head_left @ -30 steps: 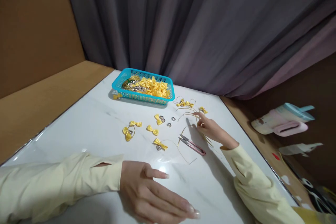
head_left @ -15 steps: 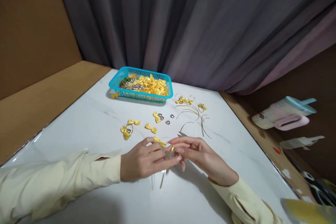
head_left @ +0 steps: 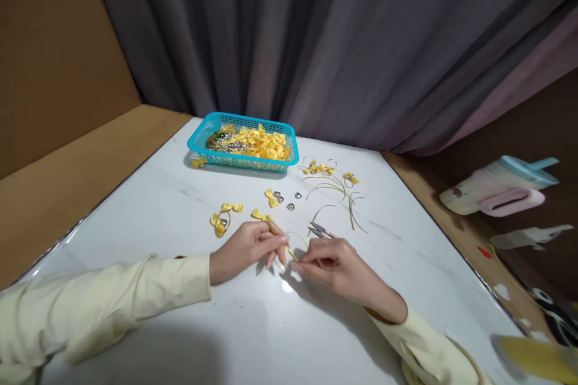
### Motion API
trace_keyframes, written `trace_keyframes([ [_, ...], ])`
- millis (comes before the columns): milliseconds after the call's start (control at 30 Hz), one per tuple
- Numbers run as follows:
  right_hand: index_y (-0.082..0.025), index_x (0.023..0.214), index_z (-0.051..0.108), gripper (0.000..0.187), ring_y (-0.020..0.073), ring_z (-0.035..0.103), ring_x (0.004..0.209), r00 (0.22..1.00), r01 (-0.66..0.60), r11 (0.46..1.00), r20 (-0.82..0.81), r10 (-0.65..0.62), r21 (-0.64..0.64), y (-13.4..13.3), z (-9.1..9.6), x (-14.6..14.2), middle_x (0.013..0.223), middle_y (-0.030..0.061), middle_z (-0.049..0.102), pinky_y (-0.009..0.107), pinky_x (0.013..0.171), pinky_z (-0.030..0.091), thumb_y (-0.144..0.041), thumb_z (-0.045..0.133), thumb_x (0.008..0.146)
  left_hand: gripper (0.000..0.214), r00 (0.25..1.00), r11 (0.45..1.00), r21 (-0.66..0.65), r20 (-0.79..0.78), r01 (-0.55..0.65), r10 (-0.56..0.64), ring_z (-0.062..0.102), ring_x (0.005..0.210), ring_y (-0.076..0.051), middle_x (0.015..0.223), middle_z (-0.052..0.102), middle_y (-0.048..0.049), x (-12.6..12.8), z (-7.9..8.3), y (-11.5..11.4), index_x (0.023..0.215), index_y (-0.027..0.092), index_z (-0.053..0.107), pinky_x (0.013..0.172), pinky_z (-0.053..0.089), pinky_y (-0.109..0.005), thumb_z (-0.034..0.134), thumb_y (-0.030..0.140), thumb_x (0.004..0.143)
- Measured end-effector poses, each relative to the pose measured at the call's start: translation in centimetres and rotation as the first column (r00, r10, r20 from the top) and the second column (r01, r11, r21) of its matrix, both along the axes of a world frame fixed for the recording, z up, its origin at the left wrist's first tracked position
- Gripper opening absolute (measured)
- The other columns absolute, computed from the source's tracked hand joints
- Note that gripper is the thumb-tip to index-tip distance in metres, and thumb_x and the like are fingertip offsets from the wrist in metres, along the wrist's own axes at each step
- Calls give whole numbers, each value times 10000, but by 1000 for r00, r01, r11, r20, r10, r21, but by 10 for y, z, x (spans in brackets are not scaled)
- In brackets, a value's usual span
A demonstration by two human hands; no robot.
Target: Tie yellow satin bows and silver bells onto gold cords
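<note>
My left hand is closed in a pinch on a short gold wire. My right hand pinches the wire's other end, so it spans the small gap between my fingertips. Just beyond my left fingers lies a yellow ribbon bow. Small snips with pointed blades rest behind my right hand, their handles partly hidden by it. Left of my hands, a wire ring with bows and a silvery bead lies on the white table. Loose silvery beads and another bow sit farther back.
A blue basket at the back holds yellow bows, beads and gold wires. Cut wires and ringed bows lie at the right. Beyond the table's right edge are a lidded cup and a clear squeeze bottle.
My hands have drawn slightly apart, with the gold wire now stretched between them. My right hand has shifted down, uncovering more of the snips. The view has shifted slightly.
</note>
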State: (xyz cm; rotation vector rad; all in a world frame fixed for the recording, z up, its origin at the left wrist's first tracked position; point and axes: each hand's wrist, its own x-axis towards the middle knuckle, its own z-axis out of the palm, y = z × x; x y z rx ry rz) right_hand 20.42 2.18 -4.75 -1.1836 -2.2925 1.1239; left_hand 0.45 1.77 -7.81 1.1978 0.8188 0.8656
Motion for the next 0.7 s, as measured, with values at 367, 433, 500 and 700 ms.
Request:
trace_keyframes([
  [367, -199, 696, 701, 167, 148, 540, 860, 805, -109, 883, -562, -190, -456, -11, -5, -13, 1087, 54, 571, 273, 679, 455, -295, 613, 802, 124, 930, 909, -353, 357, 223, -90, 604, 654, -87, 690, 643, -42, -4, -8, 15, 742, 87, 587, 658, 459, -194, 646, 193, 770],
  [433, -197, 759, 719, 176, 137, 547, 814, 729, -205, 826, -645, -229, -525, -11, -7, -16, 990, 57, 592, 261, 657, 461, -286, 582, 826, 102, 924, 907, -356, 372, 227, -85, 608, 662, -102, 672, 633, -42, -4, -6, 15, 732, 83, 598, 666, 460, -209, 644, 172, 753],
  [500, -186, 818, 724, 188, 120, 548, 763, 656, -268, 778, -699, -285, -568, -8, -9, -16, 912, 52, 602, 266, 698, 469, -271, 559, 843, 89, 923, 909, -356, 378, 218, -73, 619, 706, -120, 708, 644, -55, -3, -4, 16, 760, 77, 616, 692, 460, -220, 653, 150, 726],
  [700, -156, 856, 718, 132, 96, 609, 721, 546, -238, 640, -646, -534, -730, 2, -17, -10, 779, 30, 676, 230, 737, 482, -147, 675, 732, 158, 945, 922, -364, 328, 135, -9, 614, 757, -107, 795, 673, -74, -2, -5, 19, 860, 68, 657, 731, 439, -205, 632, 214, 805],
])
